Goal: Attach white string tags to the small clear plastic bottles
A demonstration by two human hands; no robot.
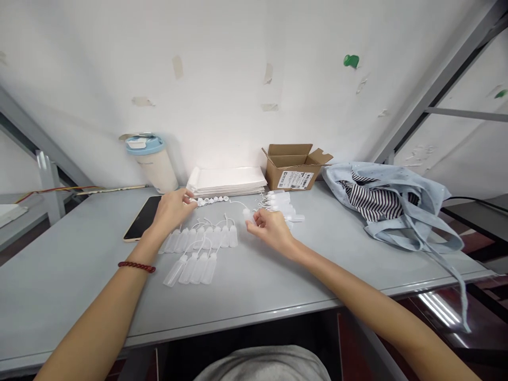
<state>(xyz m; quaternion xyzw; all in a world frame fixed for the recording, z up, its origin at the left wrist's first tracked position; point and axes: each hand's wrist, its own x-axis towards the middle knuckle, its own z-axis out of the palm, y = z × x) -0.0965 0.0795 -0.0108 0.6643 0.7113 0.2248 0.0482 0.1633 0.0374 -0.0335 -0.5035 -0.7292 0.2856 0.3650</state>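
Observation:
My right hand [273,230] pinches a small clear plastic squeeze bottle [247,214] upright above the table, its thin cap strap reaching out to the left. At the left end of a row of small white caps [214,200], my left hand [174,209] has its fingers curled together. Whatever may be between those fingertips is hidden. Below the left hand lie two rows of similar bottles with straps, a longer back row [202,236] and a shorter front row [195,268]. Another group of bottles [278,199] lies just behind my right hand, partly covered by it.
A phone [142,219] lies beside my left forearm, with a blue-lidded tumbler [156,166] behind it. Against the wall are a stack of white sheets or envelopes [226,180] and an open cardboard box [293,172]. A light blue cloth bag [391,198] lies at the right.

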